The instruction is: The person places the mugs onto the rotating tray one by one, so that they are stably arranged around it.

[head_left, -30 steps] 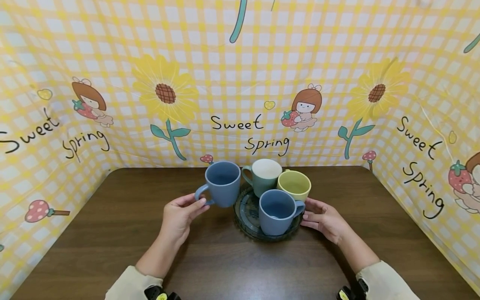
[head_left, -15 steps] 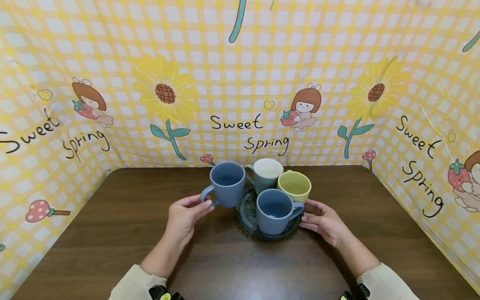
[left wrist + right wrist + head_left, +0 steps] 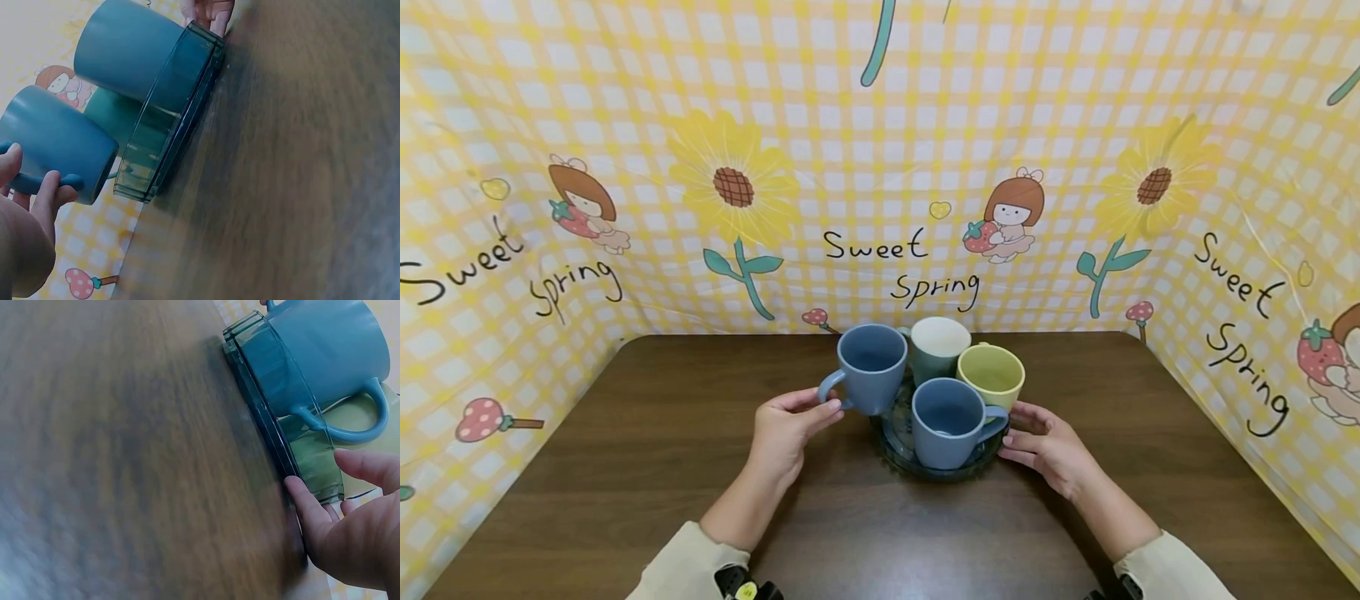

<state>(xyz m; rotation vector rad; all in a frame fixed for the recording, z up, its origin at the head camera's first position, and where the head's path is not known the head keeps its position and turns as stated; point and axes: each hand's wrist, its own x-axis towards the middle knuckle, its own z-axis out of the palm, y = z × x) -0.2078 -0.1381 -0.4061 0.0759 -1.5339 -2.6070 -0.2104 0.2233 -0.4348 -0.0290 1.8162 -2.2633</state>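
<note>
My left hand pinches the handle of a blue mug, which hangs upright at the left edge of a round, see-through dark green tray. In the left wrist view the held mug's base is raised beside the tray's rim. Three mugs stand in the tray: a second blue mug in front, a green mug with a white inside behind, and a yellow-green mug at the right. My right hand holds the tray's right side, thumb and fingers against its wall and base.
A brown wood-grain table bears the tray. Yellow checked cloth with printed flowers and figures rises along the table's back and both sides.
My left hand has carried the blue mug rightward, over the tray's left part, partly covering the green mug's handle. The front blue mug has shifted slightly left; my right hand stays almost still.
</note>
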